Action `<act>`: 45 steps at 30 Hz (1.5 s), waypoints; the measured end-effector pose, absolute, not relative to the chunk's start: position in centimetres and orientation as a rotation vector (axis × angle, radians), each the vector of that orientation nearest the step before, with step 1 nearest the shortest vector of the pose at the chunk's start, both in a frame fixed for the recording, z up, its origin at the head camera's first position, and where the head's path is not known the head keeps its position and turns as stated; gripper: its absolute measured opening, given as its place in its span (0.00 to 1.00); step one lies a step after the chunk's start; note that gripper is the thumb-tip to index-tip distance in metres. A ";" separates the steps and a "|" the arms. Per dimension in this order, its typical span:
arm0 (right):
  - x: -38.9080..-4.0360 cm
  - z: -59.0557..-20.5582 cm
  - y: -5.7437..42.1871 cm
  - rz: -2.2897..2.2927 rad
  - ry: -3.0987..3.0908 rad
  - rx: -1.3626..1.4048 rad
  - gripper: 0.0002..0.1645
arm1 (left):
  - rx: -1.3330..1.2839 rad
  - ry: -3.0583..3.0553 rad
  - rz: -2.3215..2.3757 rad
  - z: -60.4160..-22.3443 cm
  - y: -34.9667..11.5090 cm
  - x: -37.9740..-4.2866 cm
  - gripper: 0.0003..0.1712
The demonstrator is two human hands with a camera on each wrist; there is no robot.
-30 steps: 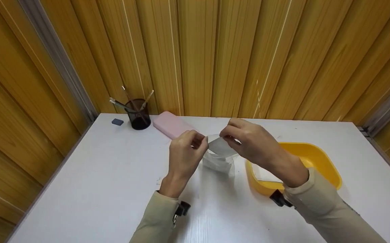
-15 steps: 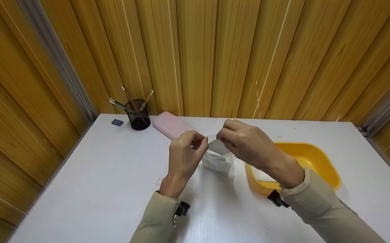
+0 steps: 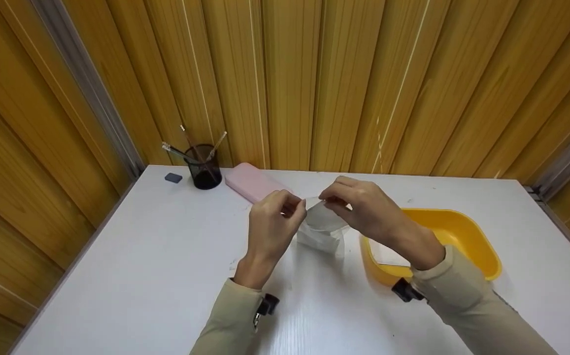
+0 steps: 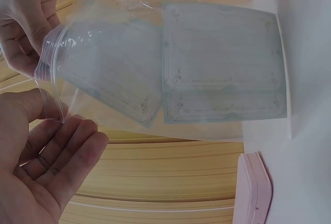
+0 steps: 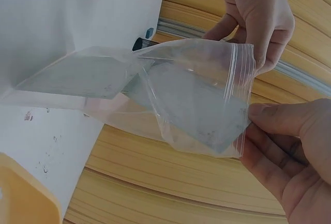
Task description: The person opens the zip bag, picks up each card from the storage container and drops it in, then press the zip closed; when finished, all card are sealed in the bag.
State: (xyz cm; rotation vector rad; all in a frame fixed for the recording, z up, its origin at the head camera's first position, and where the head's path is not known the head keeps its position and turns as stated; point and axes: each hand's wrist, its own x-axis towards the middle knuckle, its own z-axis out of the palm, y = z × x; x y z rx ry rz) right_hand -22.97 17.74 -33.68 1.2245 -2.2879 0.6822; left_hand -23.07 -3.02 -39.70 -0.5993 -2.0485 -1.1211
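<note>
A clear zip bag (image 4: 207, 128) is held up between both hands over the white table, its lower end at the tabletop. Pale cards with a decorated border show inside: one squared card (image 4: 222, 53) at the bottom and one tilted card (image 5: 191, 100) reaching the mouth. My left hand (image 3: 271, 227) pinches one side of the bag's mouth between thumb and forefinger. On the other side, my right hand (image 3: 368, 209) has thumb and fingertips at the mouth, pinching the tilted card's corner at the zip strip.
A yellow tray (image 3: 482, 241) with a white sheet (image 3: 388, 255) inside stands below the right forearm. Behind the left hand lies a pink case (image 3: 255, 182). A black mesh cup (image 3: 205, 172) with pencils and a dark blue eraser (image 3: 173, 177) sit at the back left.
My right hand shifts slightly left along the bag's mouth, then a little back right with its fingers less overlapped. My left hand keeps its pinch, nearly unmoved.
</note>
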 end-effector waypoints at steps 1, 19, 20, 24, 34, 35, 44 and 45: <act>-23.0 -33.7 17.8 0.690 -2.297 1.226 0.14 | -0.598 -2.049 -1.120 -39.7 -3.0 -23.1 0.06; -22.8 -34.5 17.2 0.632 -2.333 1.285 0.13 | -0.623 -2.009 -1.122 -40.0 -3.4 -23.1 0.07; -22.8 -34.4 17.2 0.631 -2.336 1.285 0.13 | -0.621 -2.010 -1.122 -40.0 -3.4 -23.1 0.07; -22.6 -34.0 17.5 0.668 -2.320 1.279 0.14 | -0.615 -2.010 -1.123 -40.0 -3.5 -23.0 0.07; -22.2 -32.8 20.6 0.814 -2.248 1.138 0.19 | -0.605 -2.013 -1.129 -40.0 -3.6 -23.1 0.06; -22.1 -32.8 21.0 0.833 -2.262 1.112 0.19 | -0.602 -2.015 -1.127 -40.0 -3.6 -23.0 0.06; -22.1 -34.6 24.9 0.994 -2.360 0.893 0.17 | -0.611 -1.999 -1.116 -40.0 -3.7 -23.1 0.06; -22.2 -35.0 25.3 0.998 -2.377 0.866 0.17 | -0.609 -2.000 -1.115 -40.0 -3.7 -23.1 0.06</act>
